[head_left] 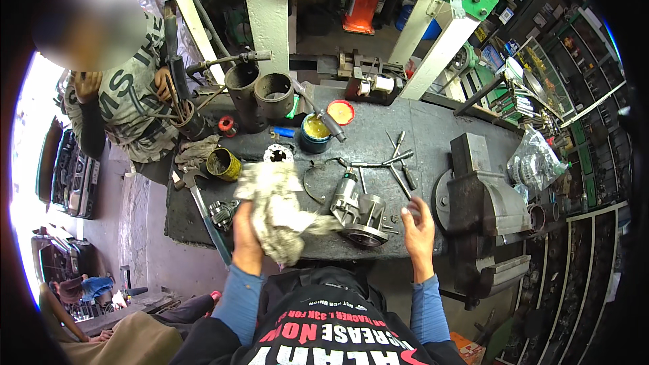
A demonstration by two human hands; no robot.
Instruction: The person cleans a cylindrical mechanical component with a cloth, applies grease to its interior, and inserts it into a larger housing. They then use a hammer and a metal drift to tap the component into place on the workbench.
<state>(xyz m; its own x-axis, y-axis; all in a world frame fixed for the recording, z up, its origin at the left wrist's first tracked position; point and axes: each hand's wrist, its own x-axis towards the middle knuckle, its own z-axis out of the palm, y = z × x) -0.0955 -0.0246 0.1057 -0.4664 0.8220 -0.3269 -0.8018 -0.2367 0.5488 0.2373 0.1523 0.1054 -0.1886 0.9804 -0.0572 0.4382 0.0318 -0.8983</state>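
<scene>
My left hand (247,242) is closed on a grey-white, stained rag (274,196), which hangs bunched over the near edge of the workbench. The rag's edges are blurred. To its right lies a metal motor-like assembly (362,216), with a silver cylinder and a round flange; the rag's tail comes close to it. My right hand (419,233) hovers at the other side of this assembly, with nothing in it and its fingers apart. Behind the assembly are a ratchet handle (372,163) and screwdrivers (408,176). A small geared metal part (220,215) sits left of my left hand.
A heavy bench vise (483,189) stands at the right. Farther back are a blue tub of yellow grease (316,136), a hammer (329,124), a red-rimmed tub (341,112) and upright metal cylinders (275,98). A yellow can (224,164) and another person (128,94) are at the left.
</scene>
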